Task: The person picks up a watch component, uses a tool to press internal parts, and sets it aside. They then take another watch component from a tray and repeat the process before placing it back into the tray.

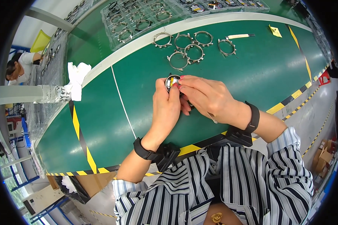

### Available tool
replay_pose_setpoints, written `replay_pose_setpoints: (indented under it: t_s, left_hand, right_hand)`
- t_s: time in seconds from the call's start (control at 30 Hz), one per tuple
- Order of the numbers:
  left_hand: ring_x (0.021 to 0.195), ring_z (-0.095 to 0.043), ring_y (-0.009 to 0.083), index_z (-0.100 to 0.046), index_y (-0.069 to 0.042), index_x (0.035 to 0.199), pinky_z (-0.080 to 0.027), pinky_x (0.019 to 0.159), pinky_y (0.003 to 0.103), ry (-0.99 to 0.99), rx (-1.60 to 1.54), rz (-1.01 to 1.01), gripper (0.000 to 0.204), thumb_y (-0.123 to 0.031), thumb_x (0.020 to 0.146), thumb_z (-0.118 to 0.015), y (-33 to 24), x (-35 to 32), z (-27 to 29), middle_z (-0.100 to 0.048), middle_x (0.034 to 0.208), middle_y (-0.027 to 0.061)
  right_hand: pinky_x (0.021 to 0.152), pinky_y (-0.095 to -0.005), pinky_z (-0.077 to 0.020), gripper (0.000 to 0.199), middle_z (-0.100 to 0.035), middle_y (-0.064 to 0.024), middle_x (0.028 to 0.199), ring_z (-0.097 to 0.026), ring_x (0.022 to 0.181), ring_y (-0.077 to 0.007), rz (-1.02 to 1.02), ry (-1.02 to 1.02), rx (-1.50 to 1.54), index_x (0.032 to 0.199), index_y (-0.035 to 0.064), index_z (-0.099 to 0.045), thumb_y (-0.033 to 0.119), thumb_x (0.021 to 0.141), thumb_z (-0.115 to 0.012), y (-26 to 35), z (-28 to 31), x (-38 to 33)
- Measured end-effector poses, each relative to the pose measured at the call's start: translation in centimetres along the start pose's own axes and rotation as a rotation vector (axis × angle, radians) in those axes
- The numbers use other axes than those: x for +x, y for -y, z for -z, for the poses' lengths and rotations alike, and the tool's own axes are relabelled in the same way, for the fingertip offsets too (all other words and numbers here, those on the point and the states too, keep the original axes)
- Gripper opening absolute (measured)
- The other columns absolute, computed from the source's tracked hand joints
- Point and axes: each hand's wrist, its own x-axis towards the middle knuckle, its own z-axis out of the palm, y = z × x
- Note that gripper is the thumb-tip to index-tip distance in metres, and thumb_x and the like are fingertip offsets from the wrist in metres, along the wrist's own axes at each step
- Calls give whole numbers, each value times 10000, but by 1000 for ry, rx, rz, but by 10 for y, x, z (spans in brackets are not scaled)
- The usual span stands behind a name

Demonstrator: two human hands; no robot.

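Over the middle of the green work surface, my left hand (164,108) is closed around a small round watch case (169,80) with a metal rim and yellow and silver parts inside. The fingertips of my right hand (213,98) are pinched together at the case's right side and top. Whether they hold a small part of their own is hidden. Beyond my hands, several bare metal watch frames (194,53) with lugs lie in a loose group. Another watch frame (227,47) lies apart to the right, below a pale pen-like tool (239,36) with a dark tip.
Behind a pale raised rail (139,44) stands a clear compartment tray (137,17) of watch frames, beside another tray (221,5) with small electronic parts. A yellow slip (275,30) lies far right. White cloth (78,77) hangs on the left post. A person (20,67) works far left.
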Motion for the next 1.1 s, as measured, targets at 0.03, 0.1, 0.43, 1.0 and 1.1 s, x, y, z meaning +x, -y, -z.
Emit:
replay_pose_setpoints:
  t_s: [0.03, 0.1, 0.43, 1.0, 1.1]
  left_hand:
    - [441, -547, 161, -344, 56, 949, -440, 370, 262, 3, -9, -4, 146, -82, 904, -362, 0, -1, 0, -542, 611, 121]
    - [439, -545, 161, -335, 52, 944, -439, 369, 262, 4, -16, -15, 141, -82, 905, -359, -2, -2, 0, -540, 607, 120]
    - [430, -537, 162, -310, 40, 941, -433, 362, 260, -23, -28, -92, 142, -91, 910, -356, -4, -5, -3, -542, 617, 129]
    - [787, -585, 152, -435, -30, 979, -473, 633, 254, -11, -630, -118, 128, -85, 874, -483, -18, 11, 28, -605, 879, 94]
    - [760, -582, 143, -447, -30, 1005, -487, 669, 247, -19, -645, -49, 154, -81, 866, -491, -26, 12, 29, -597, 932, 79]
  right_hand:
    - [657, -314, -550, 276, -585, -169, 969, -633, 849, -290, 11, -10, 9, 878, -60, -591, -28, 607, -635, -1, -1, 1]
    - [667, -316, -547, 290, -584, -156, 969, -625, 867, -284, 27, -22, -2, 894, -52, -586, -9, 610, -625, -3, -2, 1]
    - [671, -330, -547, 242, -614, -144, 955, -634, 862, -299, 42, -89, 30, 904, -37, -610, -31, 663, -629, -4, -3, 7]
    - [785, -281, -506, 136, -584, -112, 981, -612, 889, -209, -641, -122, 715, 943, -52, -614, -11, 831, -548, -5, 23, 40]
    - [819, -296, -509, 133, -570, -130, 1001, -612, 909, -237, -441, -265, 752, 940, -64, -606, -42, 830, -534, -14, 15, 44]
